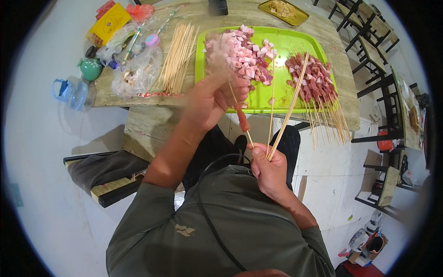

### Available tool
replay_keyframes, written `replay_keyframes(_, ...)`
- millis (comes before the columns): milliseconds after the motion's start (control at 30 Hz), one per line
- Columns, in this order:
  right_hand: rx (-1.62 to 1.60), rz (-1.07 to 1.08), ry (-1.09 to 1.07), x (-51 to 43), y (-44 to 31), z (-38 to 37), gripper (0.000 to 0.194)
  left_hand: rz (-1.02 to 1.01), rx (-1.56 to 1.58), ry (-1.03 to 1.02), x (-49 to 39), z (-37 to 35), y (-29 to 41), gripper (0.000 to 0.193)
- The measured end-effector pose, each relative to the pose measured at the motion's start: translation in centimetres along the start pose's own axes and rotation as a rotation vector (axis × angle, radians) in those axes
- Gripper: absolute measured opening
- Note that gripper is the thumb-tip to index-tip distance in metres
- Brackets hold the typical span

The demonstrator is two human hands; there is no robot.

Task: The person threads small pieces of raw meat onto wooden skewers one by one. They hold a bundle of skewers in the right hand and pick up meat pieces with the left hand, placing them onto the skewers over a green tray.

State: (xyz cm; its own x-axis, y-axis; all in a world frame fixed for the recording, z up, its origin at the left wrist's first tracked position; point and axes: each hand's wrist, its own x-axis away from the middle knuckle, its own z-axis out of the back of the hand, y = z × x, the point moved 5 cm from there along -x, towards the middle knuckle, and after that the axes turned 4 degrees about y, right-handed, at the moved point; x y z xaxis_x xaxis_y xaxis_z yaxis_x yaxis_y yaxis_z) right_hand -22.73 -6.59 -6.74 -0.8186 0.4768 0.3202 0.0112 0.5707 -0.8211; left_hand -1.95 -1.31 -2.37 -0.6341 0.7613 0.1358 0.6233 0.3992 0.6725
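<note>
My right hand [271,168] grips the lower ends of several bamboo skewers [290,107]. One of them, pinched between thumb and forefinger, is a skewer with red meat pieces [243,119] threaded along its middle. My left hand [221,98] is curled at that skewer's upper end; the thumb is blurred, so its grip is unclear. Beyond the hands lies a lime-green tray [280,36]. Pale, fatty meat cubes [247,57] are heaped over darker red meat on its left. Finished meat skewers [309,78] are piled on the right, their bare sticks hanging past the table edge.
On the wooden table [187,14] lies a bundle of bare skewers [178,57], beside a plastic bag of garlic [133,74]. A gold dish [283,12] stands at the back. A bench with dark cloth [107,169] is at left; wooden stools [372,52] stand at right.
</note>
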Motion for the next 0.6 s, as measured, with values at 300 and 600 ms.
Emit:
replay_keyframes(300,-0.067,-0.063,0.048,-0.4,0.1,0.3,0.020,0.080,-0.015,-0.070,1.6,-0.8,-3.0,0.021)
replay_keyframes(600,-0.066,-0.095,0.076,-0.2,0.2,0.7,0.020,0.074,-0.083,-0.084,1.6,-0.9,-3.6,0.023)
